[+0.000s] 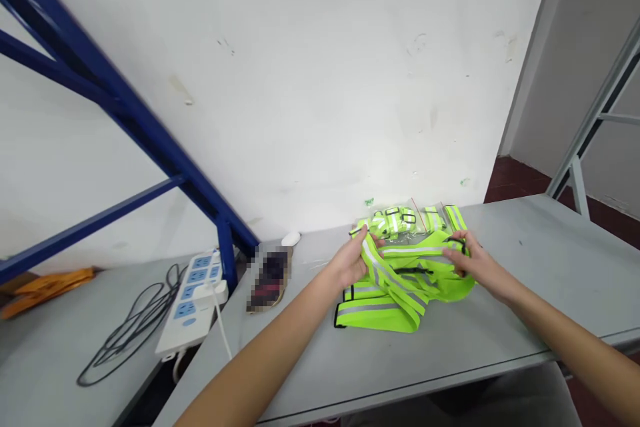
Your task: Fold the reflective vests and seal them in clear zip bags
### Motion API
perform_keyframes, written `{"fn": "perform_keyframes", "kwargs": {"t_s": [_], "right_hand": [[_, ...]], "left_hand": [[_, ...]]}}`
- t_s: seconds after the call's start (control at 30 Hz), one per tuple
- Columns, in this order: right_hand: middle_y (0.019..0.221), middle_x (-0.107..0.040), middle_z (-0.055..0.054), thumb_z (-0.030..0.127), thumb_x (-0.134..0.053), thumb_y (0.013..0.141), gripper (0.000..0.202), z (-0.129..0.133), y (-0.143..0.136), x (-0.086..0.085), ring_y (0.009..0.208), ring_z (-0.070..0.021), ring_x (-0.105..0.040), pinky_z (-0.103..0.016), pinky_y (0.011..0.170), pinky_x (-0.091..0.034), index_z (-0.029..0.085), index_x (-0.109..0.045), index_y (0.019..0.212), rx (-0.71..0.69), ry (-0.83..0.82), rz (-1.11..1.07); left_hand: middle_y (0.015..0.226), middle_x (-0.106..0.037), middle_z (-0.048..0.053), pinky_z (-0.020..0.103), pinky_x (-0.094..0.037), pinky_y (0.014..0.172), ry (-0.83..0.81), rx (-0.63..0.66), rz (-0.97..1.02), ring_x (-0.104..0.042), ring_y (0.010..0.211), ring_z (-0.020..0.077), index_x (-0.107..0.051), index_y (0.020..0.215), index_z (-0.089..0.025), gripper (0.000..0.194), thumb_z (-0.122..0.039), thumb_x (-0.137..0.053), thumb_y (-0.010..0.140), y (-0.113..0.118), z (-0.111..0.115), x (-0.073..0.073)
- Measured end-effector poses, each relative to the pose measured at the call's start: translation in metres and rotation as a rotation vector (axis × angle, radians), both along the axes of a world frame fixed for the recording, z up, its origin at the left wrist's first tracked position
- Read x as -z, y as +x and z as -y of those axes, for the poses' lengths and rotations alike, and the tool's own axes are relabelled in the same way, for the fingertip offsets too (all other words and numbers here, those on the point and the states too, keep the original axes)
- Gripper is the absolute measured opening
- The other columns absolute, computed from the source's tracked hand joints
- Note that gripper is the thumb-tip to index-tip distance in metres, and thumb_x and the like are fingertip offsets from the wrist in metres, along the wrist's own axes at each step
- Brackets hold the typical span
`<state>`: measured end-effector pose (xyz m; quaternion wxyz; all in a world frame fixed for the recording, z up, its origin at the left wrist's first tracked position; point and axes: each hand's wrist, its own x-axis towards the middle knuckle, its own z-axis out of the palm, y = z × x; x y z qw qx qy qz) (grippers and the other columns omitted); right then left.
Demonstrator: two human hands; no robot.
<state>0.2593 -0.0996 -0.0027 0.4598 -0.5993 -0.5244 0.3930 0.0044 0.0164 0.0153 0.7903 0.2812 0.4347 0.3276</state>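
Note:
Neon yellow-green reflective straps (380, 315) with silver stripes and black buckles lie in a loose heap on the grey table. My left hand (353, 260) is closed on one strap at the heap's left side, and the strap hangs down from the fingers. On the right, my right hand (473, 259) pinches a strap by its black buckle. One stretch of strap runs roughly level between the two hands. Just behind them, a clear zip bag (397, 221) holds more folded straps, with another packed strap (440, 219) beside it.
A white power strip (193, 300) and a coiled black cable (135, 327) are at the left, near a blue metal frame (165, 147). A white mouse (291, 239) and a partly pixelated object (270, 280) lie on the grey table (540, 267). An orange item (55, 287) sits far left.

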Motion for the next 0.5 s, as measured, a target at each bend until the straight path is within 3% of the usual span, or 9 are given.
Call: {"fn": "perform_keyframes", "kwargs": {"t_s": [0.1, 0.2, 0.37, 0.5], "right_hand": [[0.081, -0.058, 0.001, 0.052, -0.073, 0.067, 0.059, 0.001, 0.009, 0.001, 0.064, -0.0138, -0.055, -0.028, 0.062, -0.048, 0.025, -0.051, 0.115, -0.292, -0.128, 0.197], [0.094, -0.057, -0.001, 0.043, -0.075, 0.065, 0.064, -0.003, 0.021, -0.009, 0.069, -0.0129, -0.056, -0.029, 0.070, -0.050, 0.025, -0.051, 0.122, -0.479, -0.137, 0.275], [0.115, -0.052, -0.006, 0.037, -0.062, 0.079, 0.060, -0.008, 0.023, -0.014, 0.084, -0.0158, -0.059, -0.033, 0.080, -0.050, 0.030, -0.039, 0.133, -0.412, -0.039, 0.237], [0.123, -0.053, -0.007, 0.045, -0.064, 0.078, 0.062, -0.007, 0.004, -0.009, 0.105, -0.0242, -0.057, -0.036, 0.086, -0.049, 0.032, -0.042, 0.134, -0.352, 0.139, 0.430]], "left_hand": [[0.071, -0.069, 0.006, 0.026, -0.050, 0.048, -0.073, 0.186, -0.067, -0.065, 0.051, 0.0170, -0.059, 0.084, -0.014, 0.031, -0.045, -0.058, 0.088, -0.011, 0.002, 0.018], [0.071, -0.069, 0.006, 0.024, -0.050, 0.048, -0.028, 0.090, 0.003, -0.065, 0.053, 0.0163, -0.060, 0.086, -0.013, 0.027, -0.039, -0.057, 0.090, -0.015, -0.001, 0.023], [0.055, -0.060, -0.005, 0.017, -0.048, 0.048, 0.018, -0.147, 0.114, -0.056, 0.043, 0.0081, -0.054, 0.082, -0.017, 0.024, -0.036, -0.048, 0.096, -0.012, -0.006, 0.026], [0.043, -0.045, -0.010, 0.016, -0.039, 0.038, -0.044, -0.157, 0.157, -0.043, 0.031, 0.0056, -0.047, 0.074, -0.018, 0.030, -0.041, -0.054, 0.092, -0.010, -0.002, 0.028]]}}
